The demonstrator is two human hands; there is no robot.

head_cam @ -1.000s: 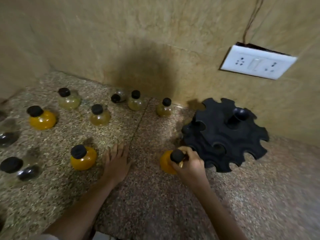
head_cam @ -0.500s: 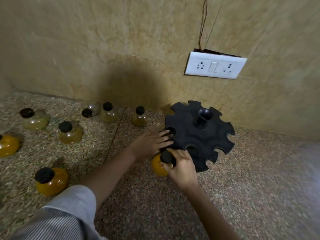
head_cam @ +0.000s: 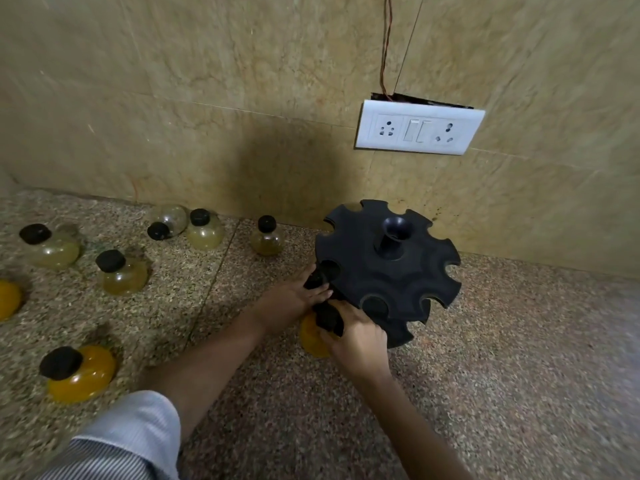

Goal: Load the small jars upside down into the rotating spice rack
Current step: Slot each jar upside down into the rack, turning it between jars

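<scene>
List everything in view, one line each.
spice rack: one, black, counter by the wall, top slots empty.
held jar: one, orange, black cap up, at the rack's near edge.
orange jars: two, orange, counter's left; one cut by the frame.
pale yellow jars: four, black caps, upright, counter's back left.
clear jar: one, black cap, lying by the wall.
socket plate: one, white, wall above the rack.
wires: two, reddish and dark, above the plate.
sleeve: one, pale striped, left arm.
hands: two; left touches the rack's rim, right grips the held jar's cap.
</scene>
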